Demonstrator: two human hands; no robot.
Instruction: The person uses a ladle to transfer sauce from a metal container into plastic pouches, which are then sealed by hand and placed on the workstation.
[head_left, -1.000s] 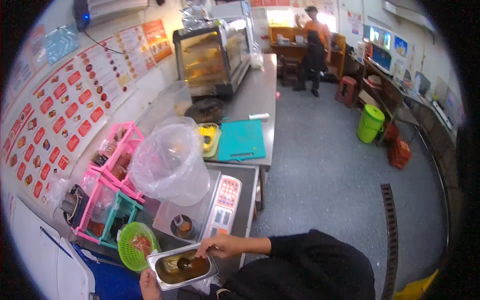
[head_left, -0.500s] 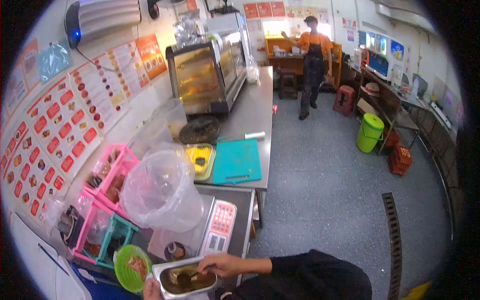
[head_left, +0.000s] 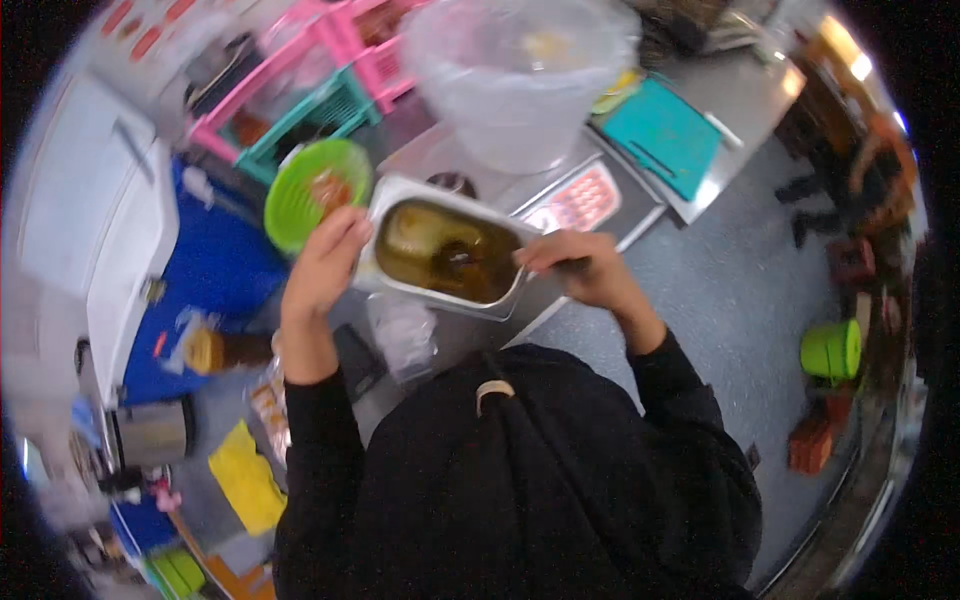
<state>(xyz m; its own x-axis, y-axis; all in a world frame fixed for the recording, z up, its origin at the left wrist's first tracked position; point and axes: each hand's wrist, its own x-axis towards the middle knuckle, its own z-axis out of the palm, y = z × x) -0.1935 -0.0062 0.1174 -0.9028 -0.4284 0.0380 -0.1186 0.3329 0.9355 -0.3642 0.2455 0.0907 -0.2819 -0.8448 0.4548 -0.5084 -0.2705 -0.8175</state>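
Note:
A rectangular metal food pan (head_left: 395,190) holds a yellow-brown, oily-looking liquid. My left hand (head_left: 328,255) is closed on its left end, thumb and fingers at the rim. At the opposite end is my right hand (head_left: 590,265), its fingers curled by the rim around what looks like the dark handle of a ladle. The ladle's dark round head (head_left: 462,258) sits in the liquid; blur hides how the handle runs. A green plastic basket (head_left: 290,205) with something orange-brown inside is beside my left hand. Behind the pan, a dark round cup-like thing (head_left: 452,184) is partly covered.
A scale (head_left: 585,200) and a large translucent bin (head_left: 510,110) with a plastic liner stand beyond the pan. Further right lies a teal cutting board (head_left: 665,135). Pink crates (head_left: 345,45) and a teal crate (head_left: 310,125) line the left. A person (head_left: 880,175) is at far right.
My view has tipped down and turned, so the pan and both arms now show fully. My right hand has shifted from over the pan to its right rim. The picture is blurrier.

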